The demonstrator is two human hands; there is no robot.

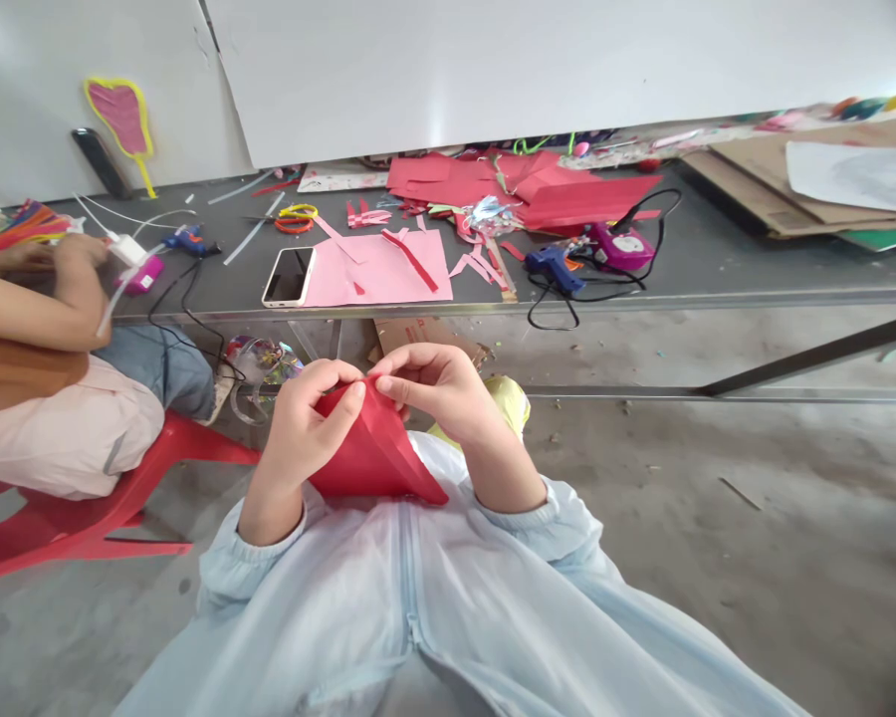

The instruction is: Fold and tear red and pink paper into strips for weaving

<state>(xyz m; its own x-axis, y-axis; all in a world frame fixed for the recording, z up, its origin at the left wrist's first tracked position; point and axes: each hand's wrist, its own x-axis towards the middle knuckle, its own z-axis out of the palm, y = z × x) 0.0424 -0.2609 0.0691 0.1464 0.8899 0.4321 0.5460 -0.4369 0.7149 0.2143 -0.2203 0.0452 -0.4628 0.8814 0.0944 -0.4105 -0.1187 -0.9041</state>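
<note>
Careful, That Could Rip or Bend Wrong!

I see a folded piece of red paper [373, 453] near the middle of the frame, just in front of a pale blue jacket [336, 597]. Both hands are pinching it at the top. The left hand [310, 428] has it between thumb and fingers, and the right hand [429, 388] nips it right beside that spot. The fingertips are very close together.

I think a rip is the biggest worry. If the two hands pull apart, the top edge could tear, because all the pulling is in one small place. If one pinch gets loose, the fold could slide and go crooked. The bottom of the paper is down by the jacket, and I can't tell if it is touching. If it gets pushed into the jacket, it could crumple.

If both hands let go, it could drop to the dusty floor [791, 558].

The worktop [231, 279] has worries too. Right of the middle, a black cord [557, 327] hangs over the edge by a blue glue gun [557, 267]. A sleeve could catch the cord and tug the gun down. I can't tell if the gun is hot. A white phone [289, 277] lies at the front edge, next to a pink sheet [410, 284], so a bump could knock it off.
</note>
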